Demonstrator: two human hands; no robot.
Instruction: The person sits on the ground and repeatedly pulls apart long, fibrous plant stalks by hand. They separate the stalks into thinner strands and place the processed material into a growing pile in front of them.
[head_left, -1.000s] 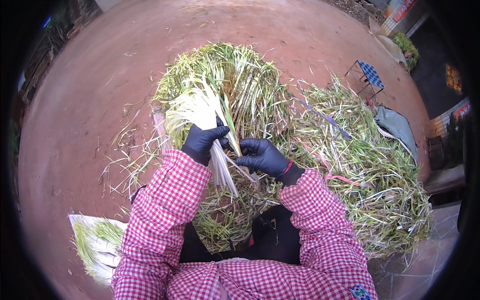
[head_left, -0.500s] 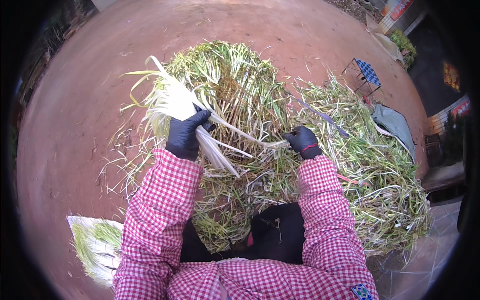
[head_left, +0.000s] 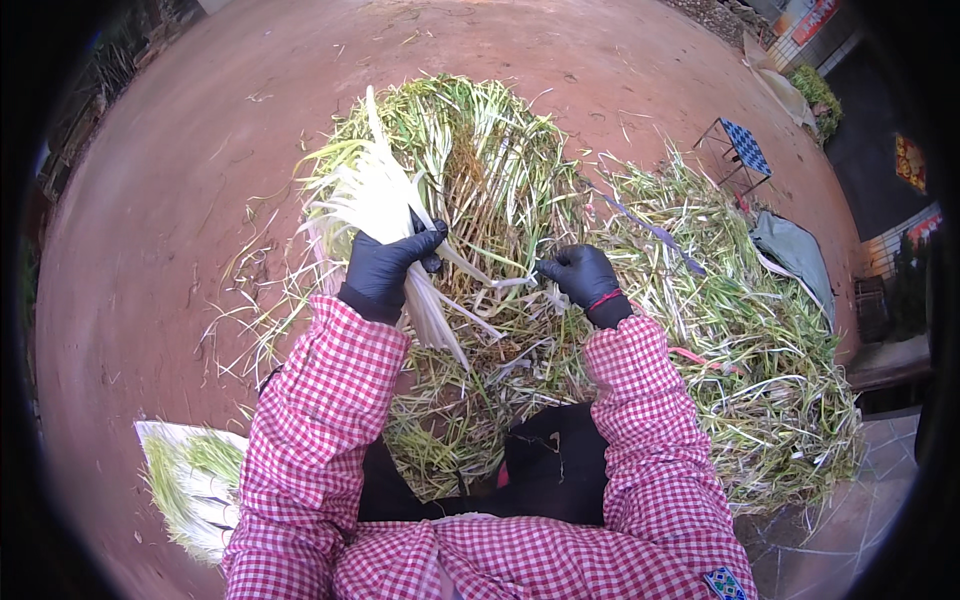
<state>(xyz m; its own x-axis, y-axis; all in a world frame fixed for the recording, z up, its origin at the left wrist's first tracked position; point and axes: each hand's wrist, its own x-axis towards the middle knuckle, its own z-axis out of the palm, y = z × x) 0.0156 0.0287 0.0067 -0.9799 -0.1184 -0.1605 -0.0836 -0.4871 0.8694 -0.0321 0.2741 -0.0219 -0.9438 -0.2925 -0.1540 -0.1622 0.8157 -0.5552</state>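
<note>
My left hand [head_left: 390, 265], in a black glove, is closed round a bunch of pale white-yellow stalks [head_left: 365, 180], leaves fanned upward and white ends hanging below. My right hand [head_left: 582, 275], also gloved, is pinched on the end of a thin pale leaf [head_left: 515, 282] that stretches from the bunch. Beneath both hands lies a heap of green and straw-coloured stalks [head_left: 480, 130], brownish in its middle. A second, looser heap [head_left: 740, 400] of cut greens spreads to the right, with strips of purple and pink material in it.
A small blue-checked folding stool [head_left: 742, 145] stands on the red ground [head_left: 160, 250] beyond the right heap, near a grey-green cloth [head_left: 790, 250]. At lower left a white sheet [head_left: 160, 440] holds trimmed bunches. A dark doorway and tiled wall are at the right.
The left hand moved leftward with the bunch, then slightly back right. The right hand swung outward to the right, drawing a leaf from the bunch, and has since come a little back left.
</note>
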